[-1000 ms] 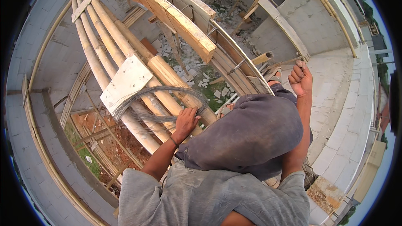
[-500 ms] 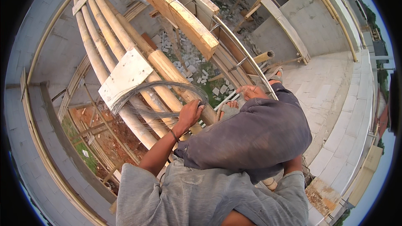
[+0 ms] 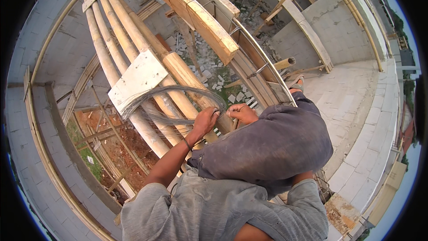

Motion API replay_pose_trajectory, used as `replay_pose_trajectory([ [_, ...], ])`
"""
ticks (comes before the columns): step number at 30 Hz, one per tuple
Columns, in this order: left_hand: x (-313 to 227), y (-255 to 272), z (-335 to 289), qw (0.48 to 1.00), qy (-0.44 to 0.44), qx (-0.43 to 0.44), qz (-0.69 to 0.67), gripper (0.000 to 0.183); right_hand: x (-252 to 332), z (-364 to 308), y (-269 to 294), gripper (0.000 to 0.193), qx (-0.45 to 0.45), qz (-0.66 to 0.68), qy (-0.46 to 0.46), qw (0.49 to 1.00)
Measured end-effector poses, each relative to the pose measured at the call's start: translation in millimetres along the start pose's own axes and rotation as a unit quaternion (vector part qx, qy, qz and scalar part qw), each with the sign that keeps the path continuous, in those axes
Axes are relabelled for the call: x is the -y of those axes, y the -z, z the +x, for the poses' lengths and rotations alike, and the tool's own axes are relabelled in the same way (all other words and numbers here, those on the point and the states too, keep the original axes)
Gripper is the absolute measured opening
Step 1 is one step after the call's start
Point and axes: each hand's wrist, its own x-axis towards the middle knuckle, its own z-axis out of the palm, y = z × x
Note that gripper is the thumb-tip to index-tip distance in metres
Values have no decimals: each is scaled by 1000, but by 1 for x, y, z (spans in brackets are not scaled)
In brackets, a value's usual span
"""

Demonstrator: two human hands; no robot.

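A loose coil of thin grey wire (image 3: 149, 93) lies across the bamboo poles (image 3: 129, 53) and a pale board (image 3: 138, 80) fixed over them. My left hand (image 3: 206, 121) is closed around the coil's near right end. Just right of it, my right hand (image 3: 243, 114) has its thumb and fingers pinched together at the coil's edge. Whatever sits between those right fingertips is too small to make out. My bent knee in dark trousers (image 3: 267, 147) covers most of the right forearm.
A timber formwork board (image 3: 191, 18) and steel rebar (image 3: 257, 69) run along the beam ahead. Far below, broken block rubble (image 3: 216, 78) is scattered on the ground. A block wall ledge (image 3: 356, 147) curves along the right. Red soil (image 3: 120, 138) shows below at left.
My right hand has moved left and slightly nearer, from beside the formwork to the wire coil next to my left hand. The left hand keeps its hold on the coil.
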Motion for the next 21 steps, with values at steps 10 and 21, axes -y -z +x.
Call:
replay_pose_trajectory([
  [10,6,3,11,993,75,59,-68,24,-2,4,-2,21,-21,-1,-12,1000],
  [21,-11,-9,4,998,38,-6,51,48,13,-2,-3,23,2,1,-33,999],
])
